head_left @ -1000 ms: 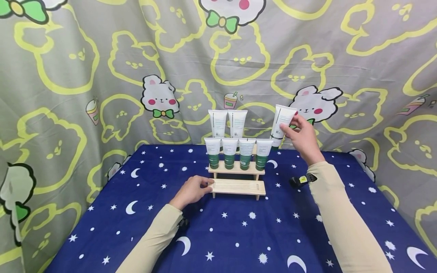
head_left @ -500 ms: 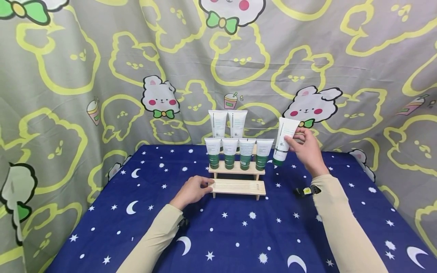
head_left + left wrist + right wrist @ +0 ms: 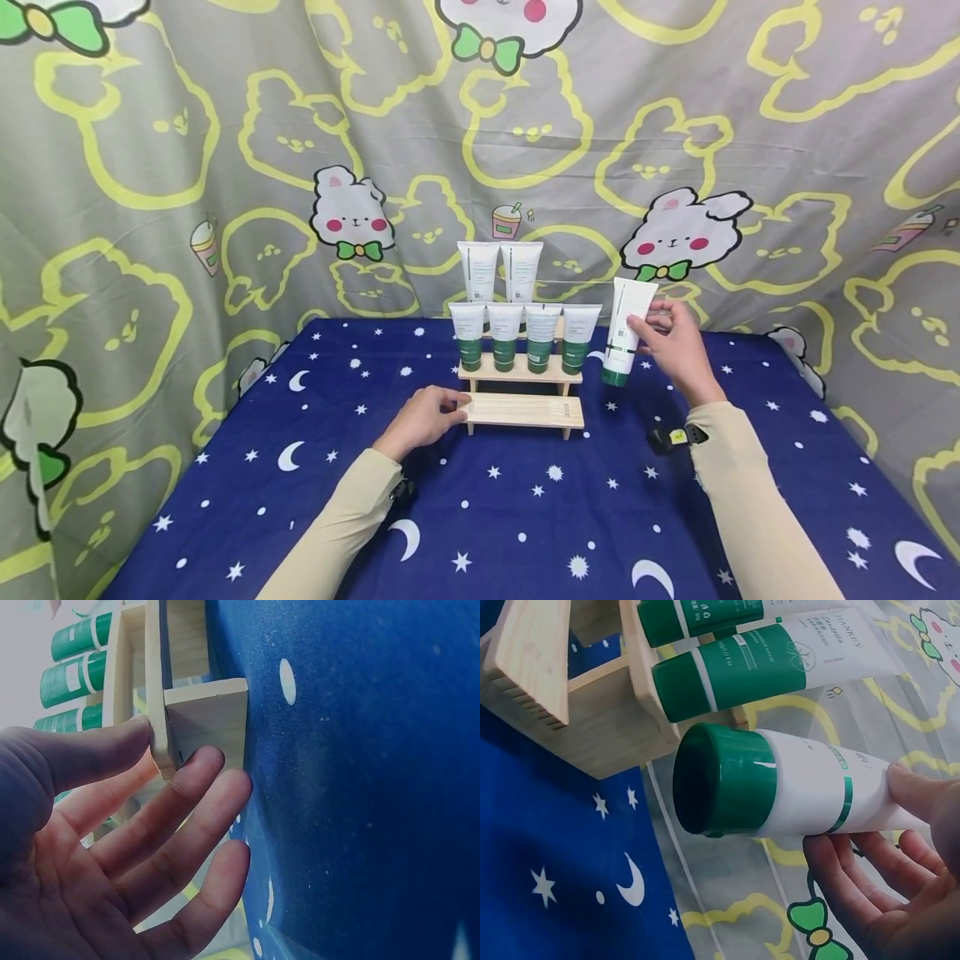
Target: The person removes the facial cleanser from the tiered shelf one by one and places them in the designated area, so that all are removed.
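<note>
And here's the right hand (image 3: 678, 342) out to the right of the wooden stand (image 3: 521, 410), thumb on one side and fingers on the other, gripping a white tube (image 3: 628, 325) by its flattened body! The tube hangs cap-down just beside the stand's middle step (image 3: 517, 377), apart from it, top leaning away from the stand. Over on the stand's left end, the left hand (image 3: 427, 417) has the front step (image 3: 156, 675) pinched at its edge, thumb pressed on the board, the outer fingers loosely bent (the forefinger is partly hidden behind the wood).

Now, how does this tube handle? I'd call it fairly light, with a soft, squeezable wall that probably dents under a hard pinch, and a smooth skin that may slide. The green cap (image 3: 742, 780) looks like the stiff part, a sound base to stand on. Best hold, I judge: a gentle pinch across the middle of the body, cap left free.

On the stand's middle step, four small tubes (image 3: 503, 333) line up upright on their caps; behind them on the stand rise two taller tubes (image 3: 480, 271).
</note>
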Demonstrator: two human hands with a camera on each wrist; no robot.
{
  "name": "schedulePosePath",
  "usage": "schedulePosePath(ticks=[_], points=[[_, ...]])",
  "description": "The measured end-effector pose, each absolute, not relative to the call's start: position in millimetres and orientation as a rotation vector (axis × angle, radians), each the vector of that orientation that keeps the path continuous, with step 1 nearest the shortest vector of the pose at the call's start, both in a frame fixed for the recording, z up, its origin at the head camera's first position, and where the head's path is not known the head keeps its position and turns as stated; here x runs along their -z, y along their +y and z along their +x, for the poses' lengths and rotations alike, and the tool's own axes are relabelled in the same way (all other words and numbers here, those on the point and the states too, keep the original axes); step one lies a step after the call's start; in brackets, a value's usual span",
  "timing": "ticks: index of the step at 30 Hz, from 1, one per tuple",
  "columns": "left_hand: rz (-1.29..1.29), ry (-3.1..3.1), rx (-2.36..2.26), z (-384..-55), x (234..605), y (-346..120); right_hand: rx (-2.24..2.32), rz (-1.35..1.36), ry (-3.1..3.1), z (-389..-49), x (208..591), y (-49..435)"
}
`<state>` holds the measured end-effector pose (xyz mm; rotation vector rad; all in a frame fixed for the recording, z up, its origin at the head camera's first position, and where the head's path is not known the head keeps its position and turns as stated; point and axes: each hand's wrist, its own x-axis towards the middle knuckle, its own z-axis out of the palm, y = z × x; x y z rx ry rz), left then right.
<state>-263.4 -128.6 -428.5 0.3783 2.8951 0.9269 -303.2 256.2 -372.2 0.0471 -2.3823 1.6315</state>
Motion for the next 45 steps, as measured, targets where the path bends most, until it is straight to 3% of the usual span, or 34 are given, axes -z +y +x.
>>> schedulePosePath(ticks=[45], points=[[0.406,2.909,-0.951,-264,431,-129,-1.723,-0.009,-2.529,-293,436,255]])
